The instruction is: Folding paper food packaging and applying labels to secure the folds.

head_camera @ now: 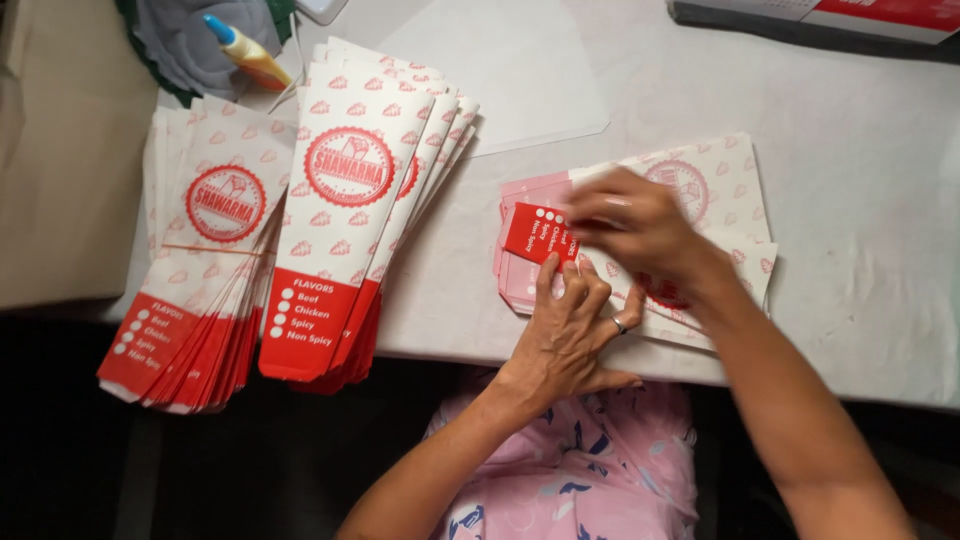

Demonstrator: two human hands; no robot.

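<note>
Paper pouches, white with red printed ends and a round red emblem, cover most of the white cloth-covered surface point(860, 200). Straight ahead of the person a small pile of flat white-and-red paper pouches point(725, 195) lies near the front edge, and on its left end sits the one being worked, a pouch with its red bottom flap folded over point(535, 232). The left hand point(572, 325), with a ring on one finger, rests at the surface's edge with fingers bent, fingertips pressing down on the lower edge of that red flap. The right hand point(635, 225) reaches in from the right with the forearm slanting across the pile; it is blurred, fingers curled down onto the fold just right of the flap, and I cannot tell whether it pinches the paper or only presses it. Well to the left, two fanned stacks hang their red ends over the edge: a left stack bound by a thin rubber band point(200, 260) and a taller fanned stack beside it point(350, 215), their sides touching. Behind those a yellow glue bottle with a blue cap point(243, 50) lies on grey fabric point(185, 45). A clear plastic sheet point(520, 75) lies further back, nothing blocking the hands.
</note>
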